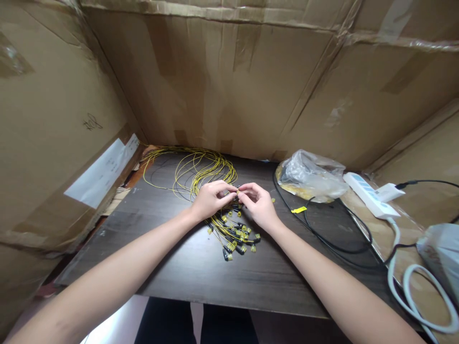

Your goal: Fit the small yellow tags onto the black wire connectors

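Note:
My left hand [214, 198] and my right hand [258, 204] meet over the middle of the table, thumbs and forefingers pinched together. Between the fingertips is a small cable connector [237, 191], mostly covered by the fingers. Thin yellow cables [215, 168] loop away behind my left hand towards the back left. Below the hands lies a loose pile of black cable ends [233, 234] with clear yellow caps [229, 257]. A few small yellow caps [253, 248] lie around the edge of the pile.
Cardboard walls [229, 86] enclose the dark table [179, 272]. At the back right sits a clear plastic bag [310, 174] with yellowish contents. A black cable [332, 246] with a yellow tag [299, 209] curves across the right side, near a white power strip [371, 196].

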Motion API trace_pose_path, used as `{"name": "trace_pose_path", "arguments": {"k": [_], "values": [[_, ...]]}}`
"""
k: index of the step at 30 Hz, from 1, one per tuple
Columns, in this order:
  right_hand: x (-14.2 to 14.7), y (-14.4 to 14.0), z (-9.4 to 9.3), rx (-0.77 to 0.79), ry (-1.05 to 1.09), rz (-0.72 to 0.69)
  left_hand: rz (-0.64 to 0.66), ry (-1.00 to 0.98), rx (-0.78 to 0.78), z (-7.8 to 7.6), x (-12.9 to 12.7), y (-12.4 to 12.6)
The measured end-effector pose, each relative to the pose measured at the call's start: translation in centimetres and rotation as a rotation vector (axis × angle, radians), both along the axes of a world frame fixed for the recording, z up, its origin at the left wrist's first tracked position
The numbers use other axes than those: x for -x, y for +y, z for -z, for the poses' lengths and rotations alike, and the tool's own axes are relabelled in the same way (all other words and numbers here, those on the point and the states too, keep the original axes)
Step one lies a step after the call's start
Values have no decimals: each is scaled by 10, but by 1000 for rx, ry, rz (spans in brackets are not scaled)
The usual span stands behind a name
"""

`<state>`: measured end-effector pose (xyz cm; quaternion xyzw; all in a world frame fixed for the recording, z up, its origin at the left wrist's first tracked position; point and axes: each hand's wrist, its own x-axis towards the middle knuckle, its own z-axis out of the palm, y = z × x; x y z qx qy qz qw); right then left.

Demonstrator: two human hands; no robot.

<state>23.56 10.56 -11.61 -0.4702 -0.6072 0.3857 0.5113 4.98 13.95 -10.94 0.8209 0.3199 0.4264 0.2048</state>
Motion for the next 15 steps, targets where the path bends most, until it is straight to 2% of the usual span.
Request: {"name": "trace_pose_path", "arguments": {"k": [3, 7, 10, 15], "values": [[-1, -1, -3, -107, -202, 52, 4, -6, -12, -1, -1, -1], [-3, -1, -5, -216, -377, 43, 29, 5, -14, -1, 0, -2], [-4, -1, -4, -223, -403, 24, 19, 24, -2, -1, 1, -2], [-5, -1, -4, -156, -315, 38, -32, 46, 8, -2, 1, -1]]}}
